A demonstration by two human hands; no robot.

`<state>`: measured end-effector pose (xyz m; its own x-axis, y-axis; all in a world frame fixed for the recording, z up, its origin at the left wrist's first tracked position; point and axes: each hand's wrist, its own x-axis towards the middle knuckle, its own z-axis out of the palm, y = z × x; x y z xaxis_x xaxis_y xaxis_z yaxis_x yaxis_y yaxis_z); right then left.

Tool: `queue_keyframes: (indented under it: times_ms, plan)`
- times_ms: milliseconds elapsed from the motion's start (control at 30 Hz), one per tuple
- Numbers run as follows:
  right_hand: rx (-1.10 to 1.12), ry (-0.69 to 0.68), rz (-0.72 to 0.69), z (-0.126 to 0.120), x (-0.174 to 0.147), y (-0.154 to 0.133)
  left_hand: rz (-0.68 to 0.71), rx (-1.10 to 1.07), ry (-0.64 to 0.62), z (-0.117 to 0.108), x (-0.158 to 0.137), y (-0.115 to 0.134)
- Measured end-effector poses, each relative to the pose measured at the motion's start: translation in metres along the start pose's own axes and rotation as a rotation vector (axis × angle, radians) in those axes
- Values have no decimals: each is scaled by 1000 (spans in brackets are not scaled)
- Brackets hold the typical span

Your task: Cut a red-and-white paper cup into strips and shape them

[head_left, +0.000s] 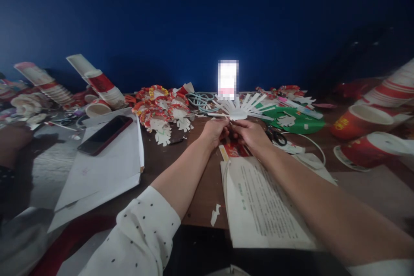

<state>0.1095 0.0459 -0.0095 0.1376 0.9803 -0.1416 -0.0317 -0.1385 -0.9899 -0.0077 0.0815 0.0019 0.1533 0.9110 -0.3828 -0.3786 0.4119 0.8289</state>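
Observation:
My left hand (216,131) and my right hand (248,133) meet over the middle of the table, both closed. Between them is a paper cup (239,113) with its wall cut into many narrow white strips that fan outward. The fingertips pinch at its near edge; the exact grip is partly hidden by the fingers. Beneath the hands a red printed piece (236,151) lies against the top of an open book (265,202). Black-handled scissors (278,137) rest just right of my right hand.
Decorated red-and-white paper crafts (161,110) pile up at the back left. A phone (105,134) lies on white paper (113,172). Red paper cups (359,120) crowd the right, and stacked cups (105,88) lean at the left. A green sheet (300,121) holds scraps. Another person's hand (16,140) is at far left.

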Motion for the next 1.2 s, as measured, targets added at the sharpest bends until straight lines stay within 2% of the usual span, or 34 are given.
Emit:
queue_keyframes:
  times_ms: [167,367,733,1200]
  plan:
    - [17,-52,-40,0,2,3,6,-15,63,4,1,-1]
    - [139,-77,22,0,1,1,18,-38,65,2,2,-2]
    - [220,-110,141,-3,-1,-10,48,145,-4,2,0,-3]
    - [204,-104,123,-2,-1,-8,71,192,-45,-2,5,-6]
